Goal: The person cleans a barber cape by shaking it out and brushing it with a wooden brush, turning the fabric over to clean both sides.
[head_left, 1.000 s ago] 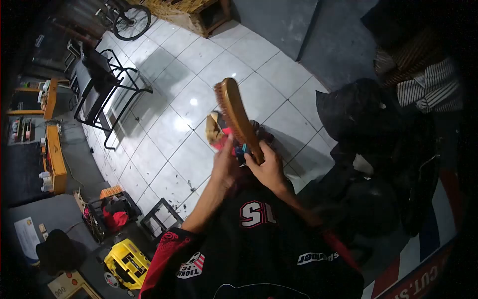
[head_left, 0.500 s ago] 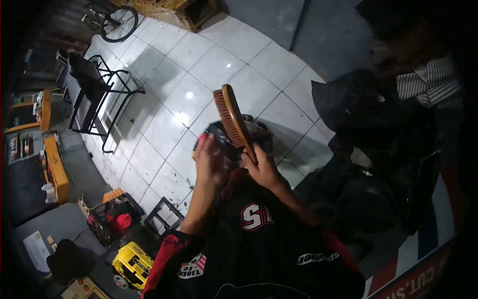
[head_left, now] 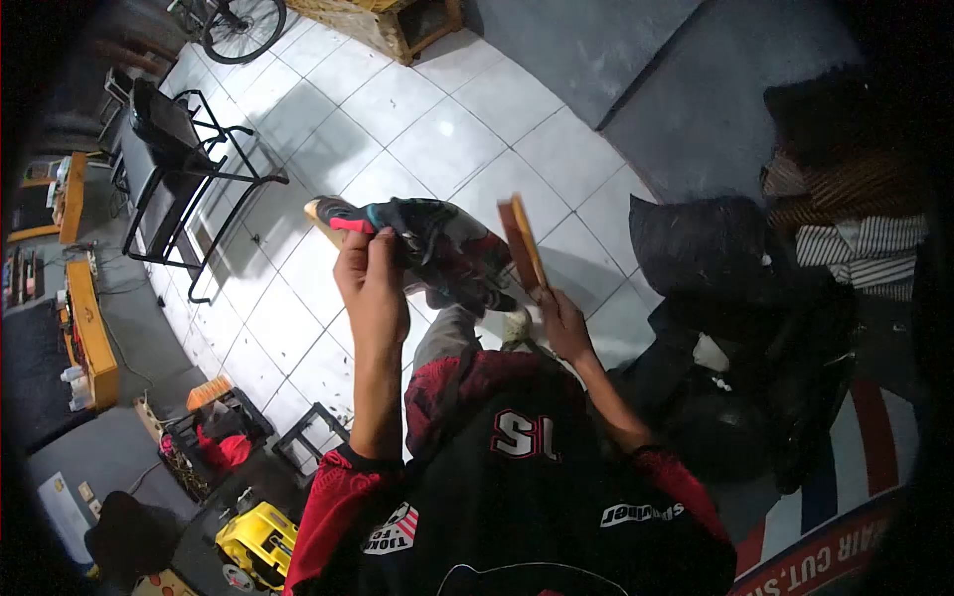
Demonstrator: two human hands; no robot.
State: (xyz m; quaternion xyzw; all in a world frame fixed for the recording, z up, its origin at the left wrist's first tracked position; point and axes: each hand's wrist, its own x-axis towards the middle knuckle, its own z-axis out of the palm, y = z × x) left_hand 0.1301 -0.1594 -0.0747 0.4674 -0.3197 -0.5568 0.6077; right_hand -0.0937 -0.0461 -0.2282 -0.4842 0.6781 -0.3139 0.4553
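Pinched in my left hand (head_left: 375,288) is a dark shoe-like item (head_left: 437,243) with red and teal patches and a pale tan edge; its exact shape is hard to make out. It hangs over the tiled floor in front of my body. On the other side, my right hand (head_left: 563,323) grips the lower end of a wooden brush (head_left: 523,243), held upright with its brown bristles toward the dark item. Brush and item are close; whether they touch is unclear.
A black metal-framed chair (head_left: 184,169) stands at the left. Below it are wooden shelves (head_left: 91,333), a black crate (head_left: 238,427) and a yellow toy car (head_left: 258,541). Dark chairs and bags (head_left: 755,368) fill the right, beside striped cloth (head_left: 860,246). A bicycle wheel (head_left: 243,30) shows at top.
My left hand has moved left and up and now holds the dark item raised and spread out. The brush in my right hand has moved right, away from my left hand.
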